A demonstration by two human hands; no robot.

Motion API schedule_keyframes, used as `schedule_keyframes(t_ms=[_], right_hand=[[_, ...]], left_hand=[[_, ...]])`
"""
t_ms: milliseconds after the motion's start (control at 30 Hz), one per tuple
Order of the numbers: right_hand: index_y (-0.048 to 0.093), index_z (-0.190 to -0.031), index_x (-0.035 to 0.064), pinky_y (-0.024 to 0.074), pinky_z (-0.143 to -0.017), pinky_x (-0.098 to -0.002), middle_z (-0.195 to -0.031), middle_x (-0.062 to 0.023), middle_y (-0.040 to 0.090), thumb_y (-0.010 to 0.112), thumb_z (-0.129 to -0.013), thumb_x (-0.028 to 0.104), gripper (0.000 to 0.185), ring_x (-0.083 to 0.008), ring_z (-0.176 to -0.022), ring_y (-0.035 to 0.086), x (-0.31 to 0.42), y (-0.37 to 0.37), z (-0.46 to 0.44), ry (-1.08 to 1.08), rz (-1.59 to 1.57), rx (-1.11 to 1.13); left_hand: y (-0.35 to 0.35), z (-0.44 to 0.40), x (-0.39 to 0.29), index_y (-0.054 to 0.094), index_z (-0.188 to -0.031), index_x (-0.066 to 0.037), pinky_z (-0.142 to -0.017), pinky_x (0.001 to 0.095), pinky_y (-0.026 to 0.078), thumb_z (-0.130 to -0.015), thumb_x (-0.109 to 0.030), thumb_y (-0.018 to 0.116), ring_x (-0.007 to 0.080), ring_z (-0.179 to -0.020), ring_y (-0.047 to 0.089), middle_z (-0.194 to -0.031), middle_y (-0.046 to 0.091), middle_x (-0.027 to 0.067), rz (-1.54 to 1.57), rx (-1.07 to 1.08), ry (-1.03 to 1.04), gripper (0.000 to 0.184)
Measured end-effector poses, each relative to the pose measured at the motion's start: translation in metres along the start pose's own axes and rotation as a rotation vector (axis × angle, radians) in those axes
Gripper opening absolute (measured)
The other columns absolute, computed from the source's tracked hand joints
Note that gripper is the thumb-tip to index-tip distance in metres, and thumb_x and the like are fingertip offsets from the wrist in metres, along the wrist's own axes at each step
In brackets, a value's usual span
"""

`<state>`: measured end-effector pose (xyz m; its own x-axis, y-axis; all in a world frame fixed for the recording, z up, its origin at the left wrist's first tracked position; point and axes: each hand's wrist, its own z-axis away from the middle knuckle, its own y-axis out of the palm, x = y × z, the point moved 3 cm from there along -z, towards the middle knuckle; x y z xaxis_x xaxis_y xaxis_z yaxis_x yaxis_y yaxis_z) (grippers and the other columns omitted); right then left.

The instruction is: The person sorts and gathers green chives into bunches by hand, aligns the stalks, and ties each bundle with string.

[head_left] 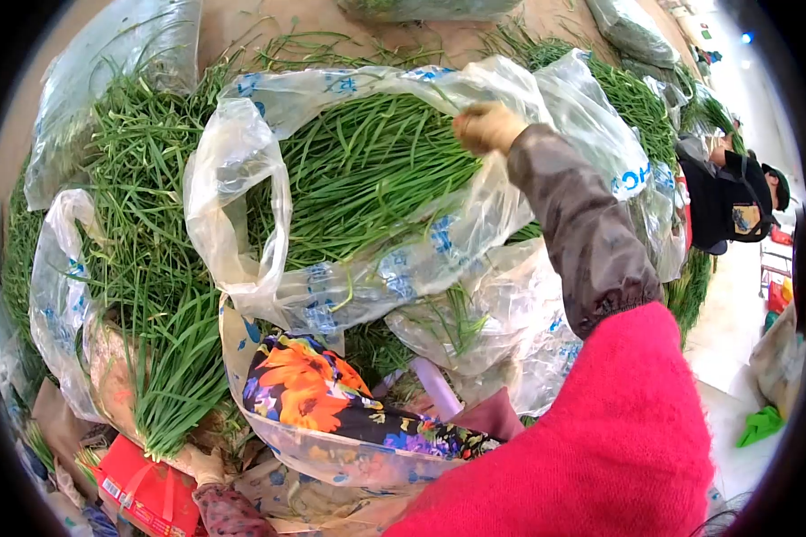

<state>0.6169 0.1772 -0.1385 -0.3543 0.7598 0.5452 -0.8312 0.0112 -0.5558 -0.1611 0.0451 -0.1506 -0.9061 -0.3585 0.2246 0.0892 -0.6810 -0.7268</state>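
My right hand [488, 127], in a pale glove, is over the rim of a clear plastic bag [376, 282] with blue print. Its fingers are curled together, slightly smeared, and what they hold cannot be made out. Long green garlic chives [367, 170] fill the bag, lying side by side. At the lower left my gloved left hand [208, 467] is beside the pale cut ends of a bunch of chives [179, 394]. That bunch lies across a worn wooden board [112, 367]. The left fingers are partly hidden, so their grip is unclear.
Loose chives [143, 179] are heaped at left. A red box [148, 488] sits below the board. Flowered cloth [304, 385] covers my lap under plastic. Filled bags [631, 31] lie at the far side. Another person [734, 197] in dark clothes is at right.
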Motion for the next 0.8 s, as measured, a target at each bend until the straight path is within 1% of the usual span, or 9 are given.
schedule_keyframes(t_ms=[67, 133, 167, 267, 400, 533, 600, 667, 800], right_hand=[[0.056, -0.122, 0.0055, 0.0497, -0.088, -0.0368, -0.116, -0.0128, 0.063, 0.071, -0.075, 0.009, 0.05, -0.0304, -0.105, 0.061, -0.003, 0.031, 0.005, -0.182, 0.751, 0.114], [0.037, -0.141, 0.0085, 0.0404, -0.103, -0.036, -0.145, -0.0128, 0.04, 0.079, -0.065, 0.011, 0.086, -0.0321, -0.131, 0.041, -0.024, 0.055, 0.004, -0.265, 1.128, -0.015], [0.017, -0.149, 0.0122, 0.0341, -0.109, -0.0374, -0.154, -0.0114, 0.019, 0.083, -0.059, 0.013, 0.111, -0.0292, -0.14, 0.025, -0.039, 0.057, -0.006, -0.182, 1.142, -0.003], [0.016, -0.149, 0.0126, 0.0331, -0.11, -0.0378, -0.152, -0.0113, 0.025, 0.084, -0.059, 0.014, 0.114, -0.0295, -0.14, 0.026, -0.046, 0.058, -0.009, -0.293, 1.303, -0.146], [0.017, -0.149, 0.0127, 0.036, -0.108, -0.0376, -0.149, -0.0148, 0.03, 0.085, -0.056, 0.013, 0.115, -0.0317, -0.137, 0.031, -0.031, 0.045, -0.02, -0.375, 1.091, 0.141], [0.02, -0.148, 0.0138, 0.0431, -0.101, -0.0376, -0.144, -0.0143, 0.038, 0.086, -0.054, 0.011, 0.114, -0.0331, -0.129, 0.042, -0.025, 0.055, -0.018, -0.333, 1.147, 0.18], [0.025, -0.146, 0.0131, 0.0445, -0.098, -0.038, -0.136, -0.0149, 0.046, 0.086, -0.054, 0.012, 0.109, -0.0336, -0.124, 0.047, -0.035, 0.059, -0.027, -0.39, 1.123, 0.146], [0.032, -0.141, 0.0125, 0.0449, -0.097, -0.0387, -0.127, -0.0152, 0.052, 0.085, -0.056, 0.014, 0.101, -0.0334, -0.12, 0.049, -0.041, 0.06, -0.037, -0.219, 1.226, 0.295], [0.038, -0.137, 0.0115, 0.044, -0.097, -0.0399, -0.124, -0.0156, 0.051, 0.087, -0.051, 0.021, 0.099, -0.0335, -0.118, 0.05, -0.04, 0.062, -0.03, -0.5, 1.368, 0.138]], left_hand=[[0.004, 0.001, 0.003, 0.019, -0.141, 0.014, -0.115, 0.0362, 0.018, -0.075, -0.013, 0.073, 0.0405, -0.138, 0.023, -0.146, 0.025, 0.0317, 0.068, 0.003, -0.025, 0.089], [-0.003, 0.009, -0.003, 0.02, -0.141, 0.014, -0.115, 0.0356, 0.019, -0.076, -0.013, 0.073, 0.04, -0.138, 0.023, -0.147, 0.025, 0.0311, 0.06, -0.02, 0.015, 0.088], [-0.007, 0.015, -0.007, 0.02, -0.141, 0.014, -0.115, 0.0356, 0.019, -0.076, -0.013, 0.073, 0.04, -0.138, 0.023, -0.147, 0.025, 0.0311, 0.055, -0.018, 0.005, 0.088], [-0.015, 0.025, -0.02, 0.019, -0.141, 0.014, -0.115, 0.0351, 0.019, -0.075, -0.012, 0.073, 0.0397, -0.138, 0.023, -0.147, 0.024, 0.0304, 0.182, 0.082, -0.012, 0.089], [0.013, -0.005, 0.011, 0.019, -0.141, 0.013, -0.115, 0.0362, 0.019, -0.074, -0.014, 0.075, 0.0393, -0.138, 0.024, -0.147, 0.025, 0.0295, 0.054, 0.021, 0.057, 0.092], [0.01, -0.008, 0.0, 0.02, -0.141, 0.012, -0.115, 0.0375, 0.02, -0.071, -0.015, 0.077, 0.0378, -0.138, 0.022, -0.148, 0.023, 0.0284, -0.14, 0.098, -0.01, 0.095], [0.003, -0.001, -0.005, 0.021, -0.141, 0.012, -0.113, 0.0375, 0.022, -0.071, -0.014, 0.077, 0.0376, -0.137, 0.025, -0.147, 0.026, 0.028, -0.225, -0.029, 0.028, 0.093], [0.011, -0.003, 0.006, 0.021, -0.141, 0.011, -0.113, 0.0367, 0.024, -0.071, -0.013, 0.077, 0.0377, -0.135, 0.028, -0.145, 0.028, 0.0279, -0.07, -0.048, 0.043, 0.093], [0.012, 0.001, -0.001, 0.023, -0.141, 0.009, -0.11, 0.0351, 0.028, -0.069, -0.011, 0.077, 0.0386, -0.131, 0.034, -0.14, 0.034, 0.0278, 0.055, -0.076, 0.032, 0.092]])
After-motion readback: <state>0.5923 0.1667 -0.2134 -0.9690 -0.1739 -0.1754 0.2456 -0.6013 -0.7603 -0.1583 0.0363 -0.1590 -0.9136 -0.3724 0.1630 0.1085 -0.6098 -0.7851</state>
